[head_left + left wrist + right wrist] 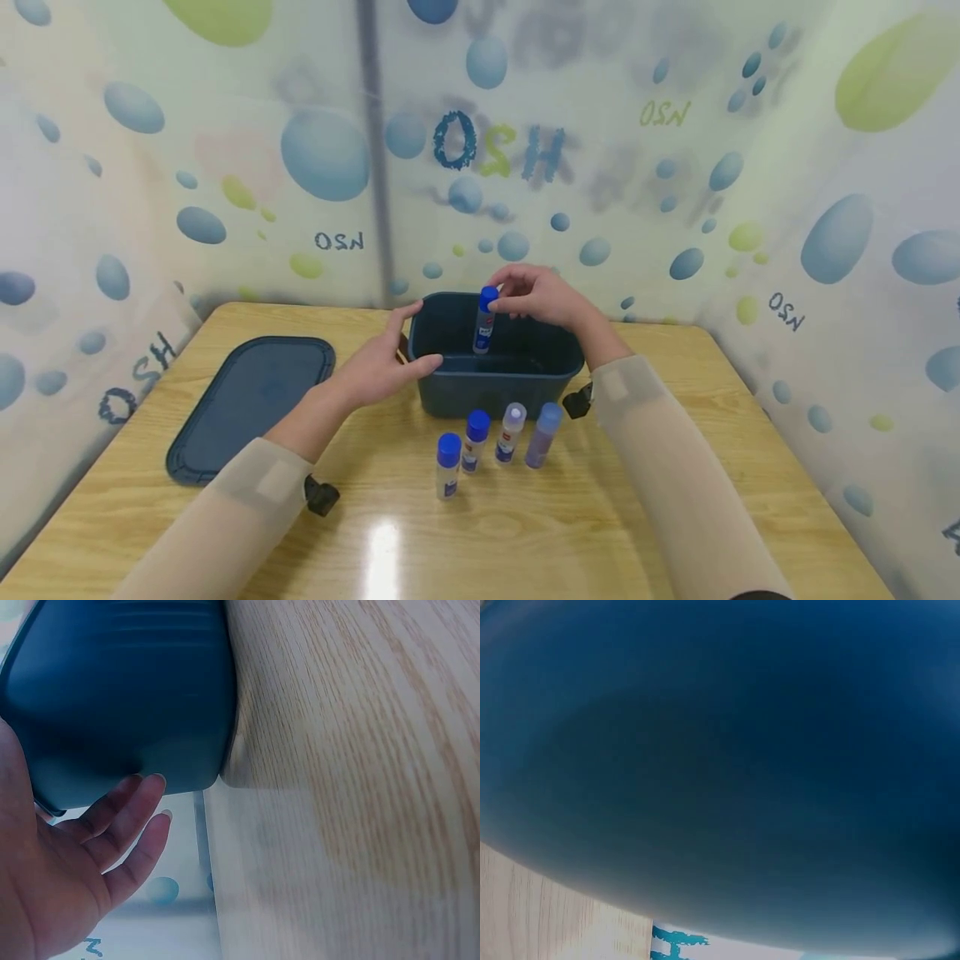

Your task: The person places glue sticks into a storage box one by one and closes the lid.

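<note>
In the head view, my right hand [542, 293] pinches a blue-capped glue stick [485, 321] near its cap. The stick hangs upright inside a dark blue plastic bin [495, 392]. My left hand [382, 358] is at the bin's left end, thumb and fingers spread by the rim; in the left wrist view its fingers [139, 825] lie loosely against the end wall. On the table before the bin stand several more glue sticks: two with solid blue caps [448, 450], one with a clear cap [512, 433], one with a translucent blue cap [544, 435]. Bin wall fills the right wrist view.
A dark blue lid [247, 408] lies flat on the wooden table [525, 542], left of the bin. Behind the table and on both sides hangs a patterned curtain [465, 83].
</note>
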Motion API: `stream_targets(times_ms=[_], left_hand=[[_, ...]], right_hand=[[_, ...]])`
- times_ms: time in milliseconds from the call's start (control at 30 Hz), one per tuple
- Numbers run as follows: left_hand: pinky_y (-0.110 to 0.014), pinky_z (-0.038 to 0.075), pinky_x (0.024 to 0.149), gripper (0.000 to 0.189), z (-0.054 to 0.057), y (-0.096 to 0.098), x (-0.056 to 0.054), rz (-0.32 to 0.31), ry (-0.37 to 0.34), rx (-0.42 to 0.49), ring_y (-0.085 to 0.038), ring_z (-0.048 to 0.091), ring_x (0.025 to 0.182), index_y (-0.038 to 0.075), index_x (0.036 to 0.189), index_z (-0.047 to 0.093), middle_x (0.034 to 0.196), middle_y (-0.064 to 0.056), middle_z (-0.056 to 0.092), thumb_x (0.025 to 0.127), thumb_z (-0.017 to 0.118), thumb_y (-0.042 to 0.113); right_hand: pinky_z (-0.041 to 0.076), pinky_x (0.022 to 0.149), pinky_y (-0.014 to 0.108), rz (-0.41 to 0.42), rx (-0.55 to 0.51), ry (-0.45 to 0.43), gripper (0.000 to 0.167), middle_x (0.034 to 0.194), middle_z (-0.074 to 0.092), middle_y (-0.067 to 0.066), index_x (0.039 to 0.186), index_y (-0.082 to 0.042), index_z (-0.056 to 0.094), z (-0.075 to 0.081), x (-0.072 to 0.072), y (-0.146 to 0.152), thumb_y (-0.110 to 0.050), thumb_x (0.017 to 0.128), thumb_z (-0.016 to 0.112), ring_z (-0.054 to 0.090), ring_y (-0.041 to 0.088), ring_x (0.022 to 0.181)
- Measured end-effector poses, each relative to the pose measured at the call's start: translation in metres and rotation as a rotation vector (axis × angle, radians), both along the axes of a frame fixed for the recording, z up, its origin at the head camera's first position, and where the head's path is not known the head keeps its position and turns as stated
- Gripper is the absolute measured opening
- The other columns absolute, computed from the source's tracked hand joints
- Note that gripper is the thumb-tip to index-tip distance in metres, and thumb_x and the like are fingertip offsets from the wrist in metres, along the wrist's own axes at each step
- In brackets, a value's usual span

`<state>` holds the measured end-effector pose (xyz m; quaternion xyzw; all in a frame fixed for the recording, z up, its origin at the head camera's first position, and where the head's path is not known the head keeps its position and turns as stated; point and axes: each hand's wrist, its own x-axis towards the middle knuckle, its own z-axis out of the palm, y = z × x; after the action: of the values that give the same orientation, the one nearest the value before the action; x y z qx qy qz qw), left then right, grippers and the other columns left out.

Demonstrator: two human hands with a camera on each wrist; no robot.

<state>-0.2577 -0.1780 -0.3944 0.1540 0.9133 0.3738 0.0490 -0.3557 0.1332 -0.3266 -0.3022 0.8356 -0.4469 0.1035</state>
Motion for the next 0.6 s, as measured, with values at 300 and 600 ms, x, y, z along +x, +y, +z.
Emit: stream_targets(times_ms=[300,600], left_hand=[[-0.041,0.058,0.083,0.1,0.0,0.0,0.001,0.002,0.0,-0.01,-0.025,0.069,0.098,0.029,0.177,0.008,0.116,-0.013,0.07,0.104,0.066,0.065],[-0.04,0.058,0.082,0.1,0.001,0.0,0.002,0.001,0.001,-0.006,-0.023,0.069,0.097,0.03,0.177,0.007,0.115,-0.011,0.071,0.103,0.065,0.066]], right_hand=[[0.058,0.09,0.064,0.033,0.015,-0.006,0.026,0.101,0.076,0.014,0.128,-0.012,0.074,-0.003,-0.001,-0.006,-0.023,0.104,0.078,0.064,0.058,0.096],[0.061,0.087,0.053,0.035,0.058,-0.006,0.028,0.104,0.078,0.009,0.13,-0.015,0.073,-0.009,-0.001,-0.013,-0.025,0.104,0.078,0.071,0.041,0.091]])
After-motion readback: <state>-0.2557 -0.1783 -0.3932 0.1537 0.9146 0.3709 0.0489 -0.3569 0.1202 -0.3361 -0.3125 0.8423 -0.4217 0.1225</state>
